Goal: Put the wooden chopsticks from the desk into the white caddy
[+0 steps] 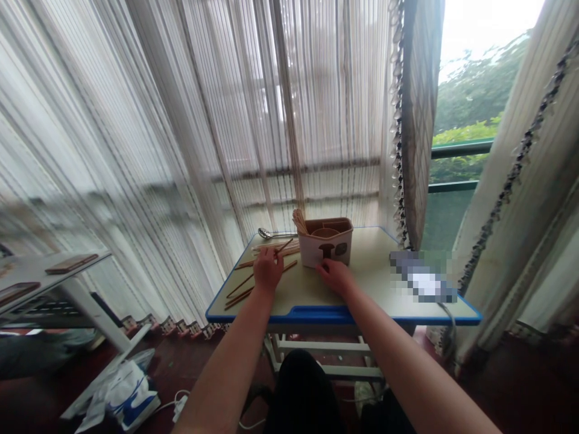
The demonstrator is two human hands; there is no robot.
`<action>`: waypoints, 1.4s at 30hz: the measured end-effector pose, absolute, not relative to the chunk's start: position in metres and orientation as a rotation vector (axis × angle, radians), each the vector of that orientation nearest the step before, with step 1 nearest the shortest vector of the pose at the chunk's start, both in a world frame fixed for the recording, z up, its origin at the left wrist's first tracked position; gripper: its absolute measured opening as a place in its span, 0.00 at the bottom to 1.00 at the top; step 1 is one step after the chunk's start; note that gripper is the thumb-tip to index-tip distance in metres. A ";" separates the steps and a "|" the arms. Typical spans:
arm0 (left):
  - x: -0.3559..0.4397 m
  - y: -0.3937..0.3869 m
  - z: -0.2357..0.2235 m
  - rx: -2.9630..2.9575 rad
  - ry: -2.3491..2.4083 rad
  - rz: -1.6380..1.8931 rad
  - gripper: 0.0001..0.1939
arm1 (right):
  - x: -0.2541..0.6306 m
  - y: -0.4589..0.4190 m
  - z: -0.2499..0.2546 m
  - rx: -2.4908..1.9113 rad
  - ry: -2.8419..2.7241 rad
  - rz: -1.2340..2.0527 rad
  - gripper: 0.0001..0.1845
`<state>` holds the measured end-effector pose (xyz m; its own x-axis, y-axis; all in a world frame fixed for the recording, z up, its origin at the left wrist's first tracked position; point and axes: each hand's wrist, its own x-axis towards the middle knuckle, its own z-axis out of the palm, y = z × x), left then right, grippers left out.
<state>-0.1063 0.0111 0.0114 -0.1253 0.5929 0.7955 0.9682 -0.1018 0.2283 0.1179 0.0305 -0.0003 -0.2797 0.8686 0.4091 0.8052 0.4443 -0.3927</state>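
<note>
My left hand (268,270) is closed over the left part of the desk, its fingers pinching a brown chopstick (284,245). More brown chopsticks (237,299) lie loose around and below that hand. To its right stands a white and brown utensil holder (312,248) with compartments. A bundle of pale thin sticks (298,220) leans upright in its left end. My right hand (333,275) rests against the holder's lower front, fingers curled together; whether anything is in them is hidden.
A metal slotted spoon (266,233) lies at the back left of the blue-edged desk (375,295). A pixelated object (423,278) is at the right, a cable hanging below. Another table (31,268) stands left; plastic bags (131,392) lie on the floor. Curtains hang behind.
</note>
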 end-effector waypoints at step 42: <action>-0.074 0.010 0.012 -1.893 -1.803 -0.776 0.22 | 0.138 0.008 0.006 -1.114 -1.387 0.299 0.17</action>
